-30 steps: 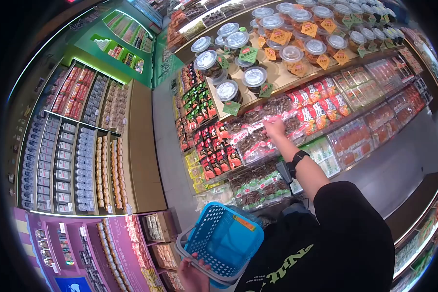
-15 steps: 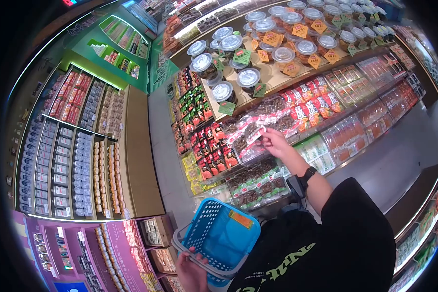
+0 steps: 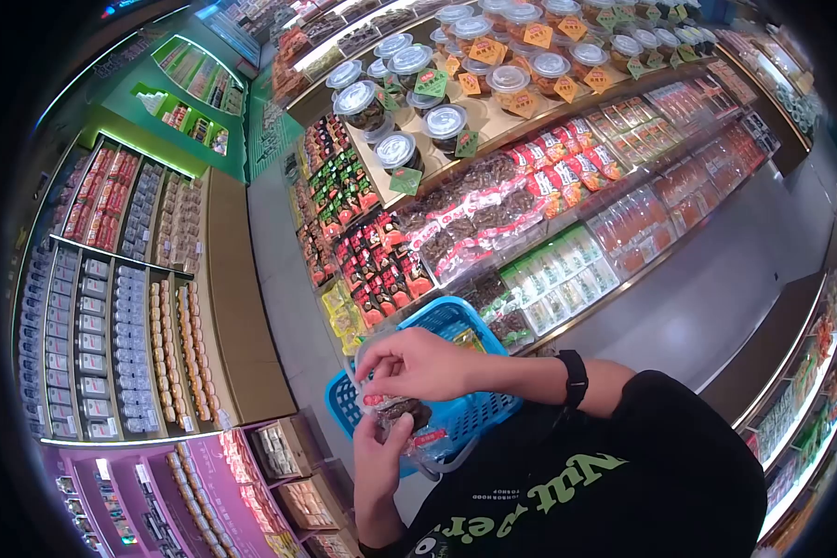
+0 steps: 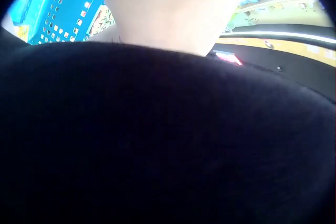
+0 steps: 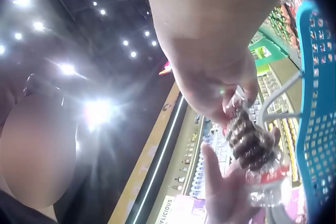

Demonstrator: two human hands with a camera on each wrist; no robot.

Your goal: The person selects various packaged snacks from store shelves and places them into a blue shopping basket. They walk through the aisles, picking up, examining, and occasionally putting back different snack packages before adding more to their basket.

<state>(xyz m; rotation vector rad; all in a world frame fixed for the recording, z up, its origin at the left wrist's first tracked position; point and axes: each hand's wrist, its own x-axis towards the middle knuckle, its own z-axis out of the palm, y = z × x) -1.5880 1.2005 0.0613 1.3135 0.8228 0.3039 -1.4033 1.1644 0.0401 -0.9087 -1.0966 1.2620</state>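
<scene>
A clear packet of dark, lumpy food with red-and-white print [image 3: 402, 412] is held between both hands above the blue basket [image 3: 342, 406]. My left hand [image 3: 378, 458] grips its lower part, thumb across the front. From above, my right hand [image 3: 417, 361] pinches the upper end. In the right wrist view the dark food [image 5: 251, 142] shows through the crinkled plastic, with a red band near the bottom. The basket's grey handle [image 5: 281, 95] runs close behind the packet. Black sleeve fills most of the left wrist view, beside the basket's perforated wall [image 4: 71, 6].
A tiered display holds similar dark packets [image 3: 474, 219], red bags [image 3: 563, 181] and black-and-red packs [image 3: 377, 265]. Round lidded tubs [image 3: 445, 121] stand on its upper ledge. To the left are stocked wall shelves [image 3: 107, 307], with purple shelving [image 3: 195, 488] below. Grey floor [image 3: 707, 307] lies to the right.
My right hand has drawn back from the display with a dark-food packet to above the basket. My left hand has left the basket handle and now grips the packet too.
</scene>
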